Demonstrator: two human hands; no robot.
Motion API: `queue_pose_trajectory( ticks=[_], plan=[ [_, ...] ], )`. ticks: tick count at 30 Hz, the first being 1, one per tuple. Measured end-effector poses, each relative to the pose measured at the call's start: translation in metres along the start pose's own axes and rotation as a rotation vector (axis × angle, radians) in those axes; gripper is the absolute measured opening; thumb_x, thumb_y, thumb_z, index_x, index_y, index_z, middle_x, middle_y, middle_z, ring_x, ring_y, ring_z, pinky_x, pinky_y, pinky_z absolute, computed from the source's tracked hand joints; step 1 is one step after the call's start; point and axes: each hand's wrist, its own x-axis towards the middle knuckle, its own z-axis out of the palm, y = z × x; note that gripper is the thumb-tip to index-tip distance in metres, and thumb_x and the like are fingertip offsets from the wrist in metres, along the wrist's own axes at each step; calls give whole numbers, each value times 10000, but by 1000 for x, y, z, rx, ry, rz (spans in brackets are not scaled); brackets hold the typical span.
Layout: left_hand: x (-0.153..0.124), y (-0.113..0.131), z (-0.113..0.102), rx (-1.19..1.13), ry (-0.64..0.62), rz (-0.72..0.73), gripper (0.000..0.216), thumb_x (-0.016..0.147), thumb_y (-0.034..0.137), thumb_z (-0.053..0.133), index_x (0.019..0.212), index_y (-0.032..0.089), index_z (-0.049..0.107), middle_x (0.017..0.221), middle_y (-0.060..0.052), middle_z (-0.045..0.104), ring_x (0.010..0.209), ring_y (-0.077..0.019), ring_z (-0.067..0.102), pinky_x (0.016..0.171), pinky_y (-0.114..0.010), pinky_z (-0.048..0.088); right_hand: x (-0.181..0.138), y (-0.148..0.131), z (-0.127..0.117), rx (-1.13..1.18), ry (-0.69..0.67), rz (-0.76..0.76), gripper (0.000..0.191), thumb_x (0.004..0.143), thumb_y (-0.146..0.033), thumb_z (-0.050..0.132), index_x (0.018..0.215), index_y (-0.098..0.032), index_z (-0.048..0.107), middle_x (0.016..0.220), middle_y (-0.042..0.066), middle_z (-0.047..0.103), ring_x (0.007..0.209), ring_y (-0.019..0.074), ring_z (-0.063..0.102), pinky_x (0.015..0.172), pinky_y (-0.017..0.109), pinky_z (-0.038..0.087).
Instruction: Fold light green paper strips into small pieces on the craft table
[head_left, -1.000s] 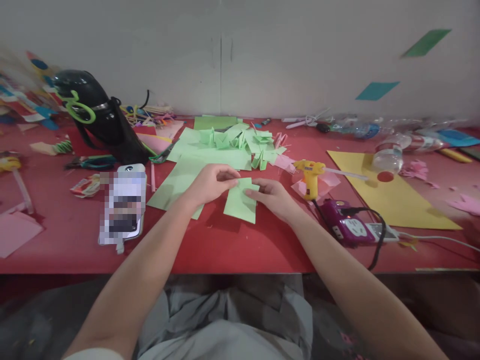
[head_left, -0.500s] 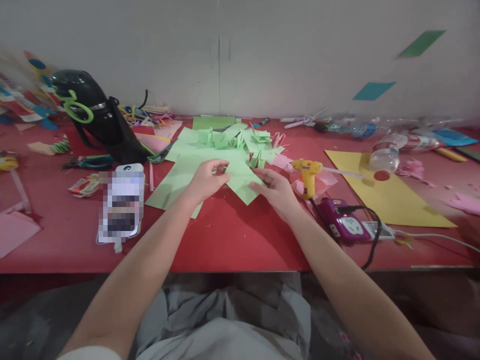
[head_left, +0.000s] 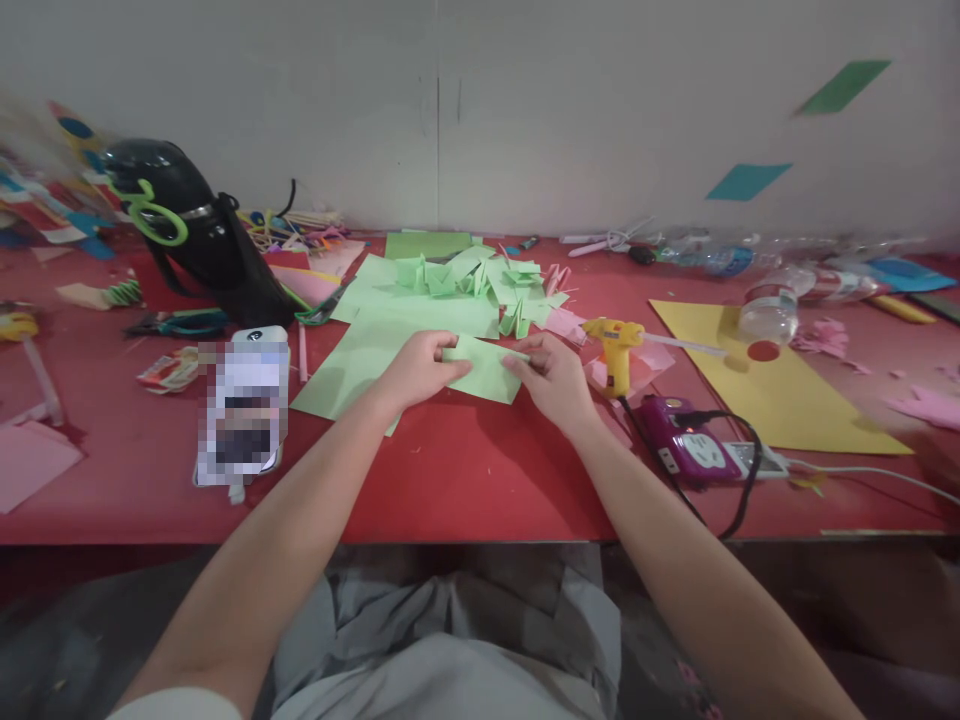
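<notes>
Between my hands is a small piece of light green paper [head_left: 484, 372], its face tilted toward me above the red table [head_left: 480, 470]. My left hand [head_left: 421, 372] pinches its left end, thumb in front and fingers curled behind. At the right end, my right hand [head_left: 553, 378] grips it the same way. Larger light green sheets [head_left: 341, 365] lie under and beyond my left hand. Several folded green paper pieces [head_left: 472, 278] rest on the sheets farther back.
A yellow glue gun [head_left: 618, 355] stands right of my hand, near a purple power strip [head_left: 686, 440] with cables. Yellow paper [head_left: 795, 390] and plastic bottles [head_left: 771, 315] lie farther right. On the left are a phone [head_left: 244, 410], pliers [head_left: 184, 323] and a black flask [head_left: 199, 230].
The green paper has turned in my hands, from a corner pointing toward me to a long edge facing me. My right hand has moved slightly with it; the left has shifted a little lower.
</notes>
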Motion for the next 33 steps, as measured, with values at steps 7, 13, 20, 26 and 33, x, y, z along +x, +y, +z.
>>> queue_pose_trajectory(
  ticks=[7,13,20,26,33],
  plan=[
    [-5,6,11,-61,14,50,171,740,303,665,793,182,556,694,20,509,560,-102,453,511,-234,335,1,-6,-1,-274,281,-330,146,816,-367,695,764,-233,718,911,71,645,889,223,605,804,385,505],
    [-6,7,19,-193,-53,-5,213,770,241,589,974,186,612,810,-20,597,615,-126,518,551,-249,377,2,-4,-2,-288,263,-359,178,869,-378,627,860,-264,764,976,85,632,889,228,592,757,394,513],
    [-9,9,19,-86,9,73,86,821,257,553,798,174,554,739,-9,562,596,-115,466,549,-247,335,2,-3,-1,-275,209,-229,243,852,-422,646,764,-197,668,763,32,601,677,156,527,644,313,451],
    [-8,9,19,-46,84,165,93,828,242,542,793,167,584,705,5,573,601,-116,480,577,-246,371,4,1,-2,-197,26,-115,215,813,-386,675,750,-186,627,664,-13,569,597,127,496,566,275,390],
    [-3,9,18,-137,157,204,156,757,220,620,863,146,707,762,-8,659,714,-135,578,656,-235,443,-2,-10,2,-486,242,-577,156,848,-356,665,765,-229,703,1196,87,603,1134,284,548,993,493,416]
  ],
)
